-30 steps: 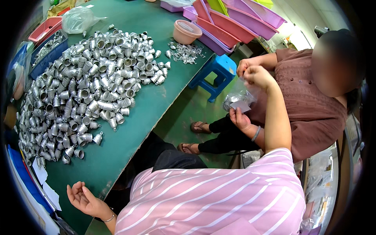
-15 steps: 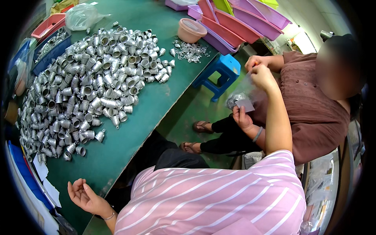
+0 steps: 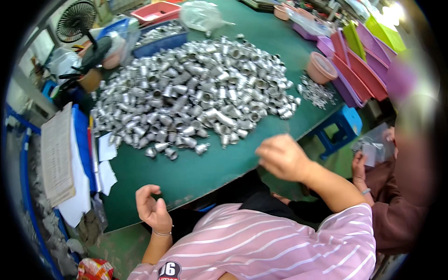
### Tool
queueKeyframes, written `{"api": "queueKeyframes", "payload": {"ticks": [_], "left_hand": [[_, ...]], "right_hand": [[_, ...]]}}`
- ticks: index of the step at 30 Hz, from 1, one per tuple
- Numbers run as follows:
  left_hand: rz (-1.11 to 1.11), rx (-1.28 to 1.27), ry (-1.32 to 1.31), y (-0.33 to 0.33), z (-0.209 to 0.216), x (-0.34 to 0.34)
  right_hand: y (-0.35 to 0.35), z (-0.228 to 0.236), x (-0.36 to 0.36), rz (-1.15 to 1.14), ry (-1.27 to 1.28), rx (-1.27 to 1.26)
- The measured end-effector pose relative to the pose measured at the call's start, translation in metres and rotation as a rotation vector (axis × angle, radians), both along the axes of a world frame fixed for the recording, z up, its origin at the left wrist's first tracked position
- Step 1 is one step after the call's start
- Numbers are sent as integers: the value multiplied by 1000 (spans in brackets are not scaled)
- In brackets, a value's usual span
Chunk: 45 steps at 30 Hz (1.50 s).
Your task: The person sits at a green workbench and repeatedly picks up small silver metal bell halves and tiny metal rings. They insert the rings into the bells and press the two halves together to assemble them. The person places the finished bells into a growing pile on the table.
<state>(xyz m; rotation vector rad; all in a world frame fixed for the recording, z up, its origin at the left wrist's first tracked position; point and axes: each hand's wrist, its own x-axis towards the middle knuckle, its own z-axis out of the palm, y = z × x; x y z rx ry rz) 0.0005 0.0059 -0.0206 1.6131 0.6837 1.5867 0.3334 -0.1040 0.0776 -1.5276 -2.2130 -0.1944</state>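
A wide heap of silvery bell-shaped metal cups [image 3: 186, 93], some with a small loop at the closed end, covers much of the green table [image 3: 140, 179]. Over the table's front edge, my left hand [image 3: 154, 208] is loosely curled, thumb apart from the fingers, holding nothing. My right hand [image 3: 283, 157] hovers in front of the heap's right side, touching neither it nor the table. Its fingers are bent together and slightly blurred; whether anything small is between them is hidden. A co-worker's hand [image 3: 359, 167] at the right holds a clear plastic bag [image 3: 377, 148] with a white card.
A pink tub [image 3: 321, 68] stands by small metal parts [image 3: 317, 93]. Stacked coloured baskets [image 3: 361, 70] and a blue stool [image 3: 343, 126] are on the right. A blue crate [image 3: 161, 44], a clear bag [image 3: 203, 16] and a fan [image 3: 77, 21] are behind; papers [image 3: 106, 175] lie left.
My right hand has left the co-worker's bag and come back over the table edge. My left hand's fingers have curled more. The view has turned toward the table.
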Motion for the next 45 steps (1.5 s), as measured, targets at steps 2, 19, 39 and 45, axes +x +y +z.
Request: {"api": "queueKeyframes", "payload": {"ticks": [2, 19, 39, 45], "left_hand": [[-88, -32, -87, 1, 14, -7], [-1466, 656, -282, -37, 252, 36], [138, -390, 412, 20, 41, -14], [436, -14, 759, 77, 11, -2]], "right_hand": [[13, -21, -16, 196, -14, -39], [35, -75, -24, 56, 109, 179], [36, -73, -30, 124, 62, 146], [35, -70, -29, 132, 26, 155]]}}
